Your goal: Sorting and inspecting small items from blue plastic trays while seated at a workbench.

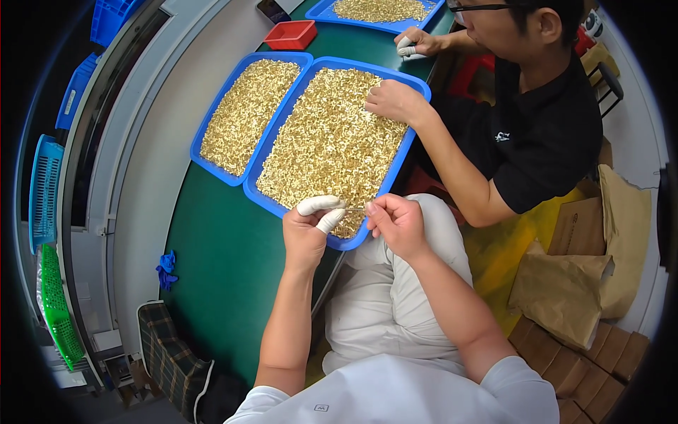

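Over the near end of a blue tray [252, 185] heaped with small gold-coloured metal pieces [321, 141], my two hands meet. My left hand [308, 225], white finger cots on its thumb and index finger, is closed in a pinch. My right hand [400, 225] is bare and pinches the other end of a thin, needle-like metal rod [356, 209] that spans the gap between my fingertips. Whether a small gold piece sits between the left fingertips is too small to tell.
A second blue tray [200, 147] of gold pieces adjoins on the left. A red bin [291, 35] and another blue tray [367, 25] stand farther back on the green table [219, 240]. On the right a co-worker's hand [393, 100] reaches into my tray. Blue gloves [167, 270] lie at left.
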A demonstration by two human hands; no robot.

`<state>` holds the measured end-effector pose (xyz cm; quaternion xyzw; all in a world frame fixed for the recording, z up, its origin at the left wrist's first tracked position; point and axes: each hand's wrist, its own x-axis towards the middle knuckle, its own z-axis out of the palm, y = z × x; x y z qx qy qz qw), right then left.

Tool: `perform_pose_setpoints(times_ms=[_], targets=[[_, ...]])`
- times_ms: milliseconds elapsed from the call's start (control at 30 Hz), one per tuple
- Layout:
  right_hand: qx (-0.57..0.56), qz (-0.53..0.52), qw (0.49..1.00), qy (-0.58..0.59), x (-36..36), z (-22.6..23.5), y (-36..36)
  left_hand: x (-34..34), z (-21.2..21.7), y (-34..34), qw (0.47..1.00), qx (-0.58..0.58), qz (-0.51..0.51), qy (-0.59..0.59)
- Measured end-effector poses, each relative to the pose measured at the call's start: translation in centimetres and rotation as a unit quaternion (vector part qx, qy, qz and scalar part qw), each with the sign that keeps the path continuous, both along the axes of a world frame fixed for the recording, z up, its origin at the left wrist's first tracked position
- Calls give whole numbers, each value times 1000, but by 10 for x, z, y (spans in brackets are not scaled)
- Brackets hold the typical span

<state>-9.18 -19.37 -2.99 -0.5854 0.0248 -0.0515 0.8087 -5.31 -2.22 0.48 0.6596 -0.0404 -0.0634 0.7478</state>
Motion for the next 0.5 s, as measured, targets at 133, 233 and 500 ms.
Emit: perform_pose_setpoints(times_ms=[133,233,500], targets=[[-22,-4,1000,-5,0,-1,-1,-1,2,-3,999,32,11,-13],[-41,-4,999,-12,1,-1,-1,-1,-2,0,981,163,-1,-108],[37,23,999,18,4,-3,-4,-5,-1,-7,992,110,-52,-35]])
